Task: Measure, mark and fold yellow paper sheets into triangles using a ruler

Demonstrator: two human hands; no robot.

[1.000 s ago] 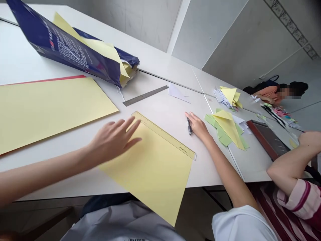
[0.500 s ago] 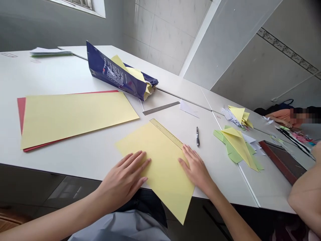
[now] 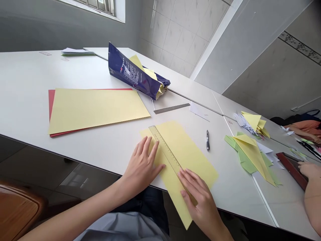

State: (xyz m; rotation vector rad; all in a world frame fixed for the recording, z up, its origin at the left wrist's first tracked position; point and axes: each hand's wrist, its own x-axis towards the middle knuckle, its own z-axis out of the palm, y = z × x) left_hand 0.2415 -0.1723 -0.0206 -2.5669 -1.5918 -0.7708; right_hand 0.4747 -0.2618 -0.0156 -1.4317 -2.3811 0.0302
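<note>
Pressing yellow paper (image 3: 194, 157) down, left hand (image 3: 141, 169) spread by a ruler (image 3: 164, 149), right hand (image 3: 198, 197) spread on its end, its marks too small to read

We see a long white desk (image 3: 25, 73) in a room with a gray wall (image 3: 50, 23) and a bright window (image 3: 97, 4) up high. Square white tiles (image 3: 180, 36) cover the far wall. A thin leafy strip (image 3: 299, 46) runs along the pale wall on the right. The floor (image 3: 62, 177) is shiny, and a brown chair (image 3: 17, 211) sits near us.
</note>
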